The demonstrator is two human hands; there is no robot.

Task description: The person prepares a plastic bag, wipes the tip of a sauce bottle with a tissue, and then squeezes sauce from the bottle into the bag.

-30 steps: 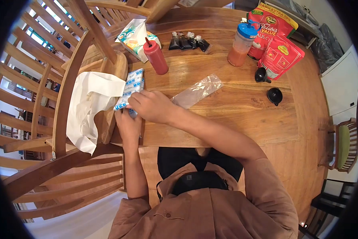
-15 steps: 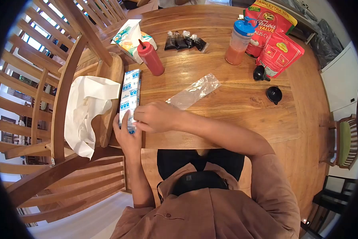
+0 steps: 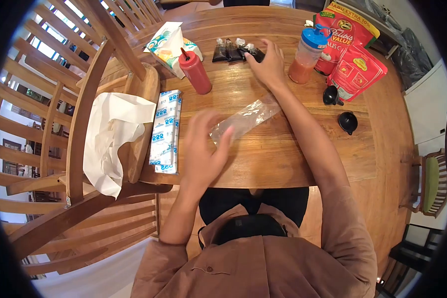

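Observation:
My right hand [image 3: 269, 65] reaches to the back of the table, thumb and fingers apart around the right end of a row of small tied bags of dark liquid [image 3: 228, 52]. Over the near part of the table, my left hand [image 3: 203, 151] is smeared by motion, its thumb spread from the fingers and nothing seen in it. Just beyond that hand lies a clear plastic bag [image 3: 245, 117], flat on the wood. Left of it rests the blue-and-white printed pack [image 3: 165, 131].
A red squeeze bottle [image 3: 195, 72] stands before a tissue pack [image 3: 171, 47]. At right are a blue-lidded bottle of orange-red sauce [image 3: 304, 59], red pouches [image 3: 357, 72] and two black funnels [image 3: 348, 122]. Crumpled white paper [image 3: 116, 134] lies on the chair at left.
My right hand has left the printed pack and moved far forward to the dark bags. My left hand has let go of the pack and moved right.

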